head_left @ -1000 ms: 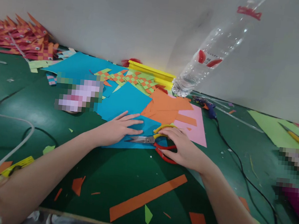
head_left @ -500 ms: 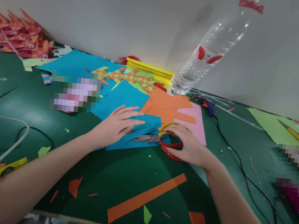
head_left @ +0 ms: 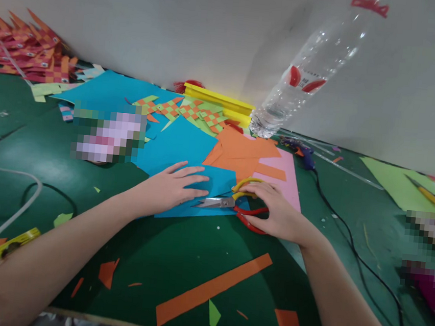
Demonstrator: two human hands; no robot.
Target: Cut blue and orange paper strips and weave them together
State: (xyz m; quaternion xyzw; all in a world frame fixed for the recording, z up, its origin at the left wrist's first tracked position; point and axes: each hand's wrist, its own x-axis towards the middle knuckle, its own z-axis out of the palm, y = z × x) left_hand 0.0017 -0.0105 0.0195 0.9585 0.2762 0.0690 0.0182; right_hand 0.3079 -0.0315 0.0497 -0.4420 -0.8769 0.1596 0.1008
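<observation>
My left hand (head_left: 172, 187) lies flat with fingers spread on a folded blue paper sheet (head_left: 216, 181) on the green table (head_left: 178, 251). My right hand (head_left: 274, 212) is closed around the red and yellow handles of a pair of scissors (head_left: 232, 205), whose blades lie on the blue sheet pointing left toward my left fingertips. Orange paper (head_left: 241, 152) and a pink sheet (head_left: 283, 177) lie just behind the scissors.
A clear plastic bottle (head_left: 306, 79) leans against the wall. Woven paper pieces (head_left: 184, 111), a yellow box (head_left: 219, 101) and a pile of red paper crafts (head_left: 28, 55) sit at the back. A glue gun (head_left: 303, 156) with a black cord lies right. An orange strip (head_left: 213, 288) and scraps lie near.
The blue sheet has been flattened under my left hand after lifting slightly. The scissors and my right hand stayed nearly in place.
</observation>
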